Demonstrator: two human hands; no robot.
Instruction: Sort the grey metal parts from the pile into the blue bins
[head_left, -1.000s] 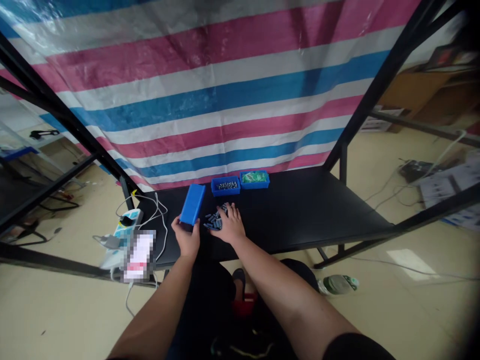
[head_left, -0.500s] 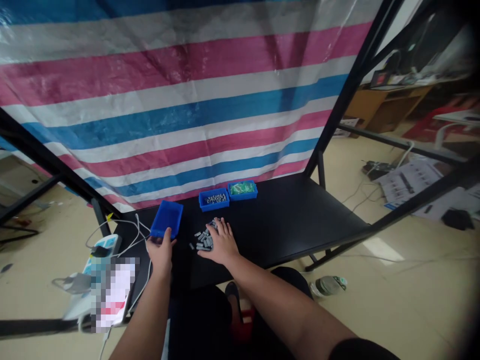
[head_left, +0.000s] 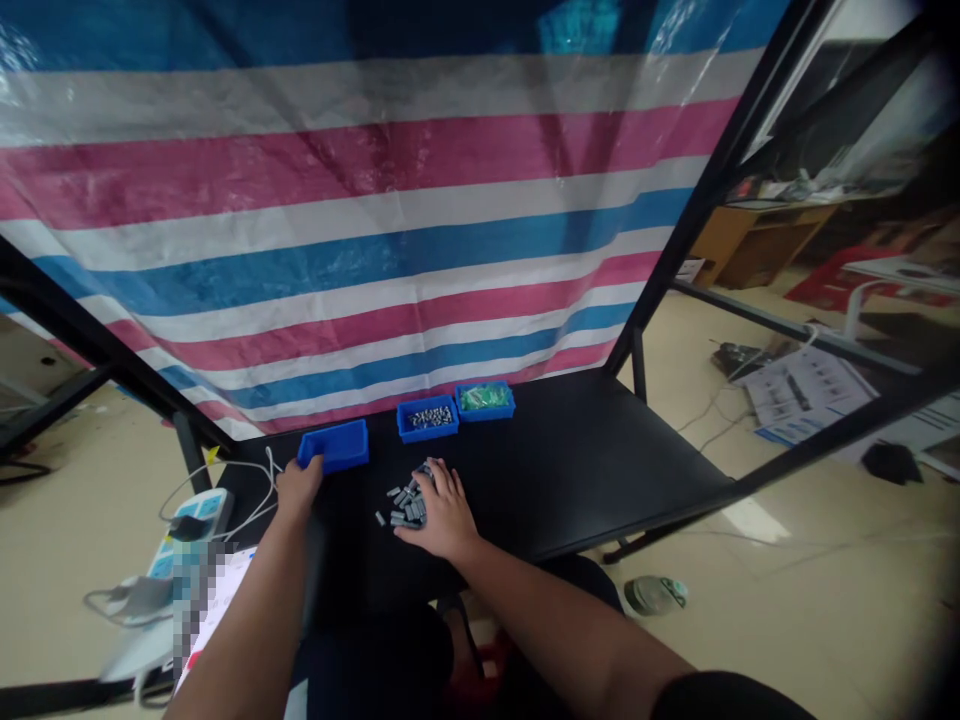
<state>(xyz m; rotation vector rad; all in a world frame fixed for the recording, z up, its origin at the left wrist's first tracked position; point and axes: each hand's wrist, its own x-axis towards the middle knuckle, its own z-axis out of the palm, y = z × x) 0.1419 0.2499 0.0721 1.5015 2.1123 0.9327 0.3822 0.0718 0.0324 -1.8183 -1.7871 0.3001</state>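
Observation:
My left hand grips the near left corner of an empty blue plastic bin at the left back of the black table. My right hand lies spread over a pile of small grey cylindrical pieces, its fingers curved around the pile's right side. Part of the pile is hidden under the palm. Behind it stand two more blue bins: one holds small silvery metal parts, the other green pieces.
The black table runs on to the right of my hands. A white power strip with cables lies at the left edge. A striped tarp hangs behind the table between dark frame posts. A bottle is on the floor.
My left hand has turned the empty bin, tilted before, to sit straighter beside the other bins. My right hand stays on the grey pieces. The camera view has shifted slightly.

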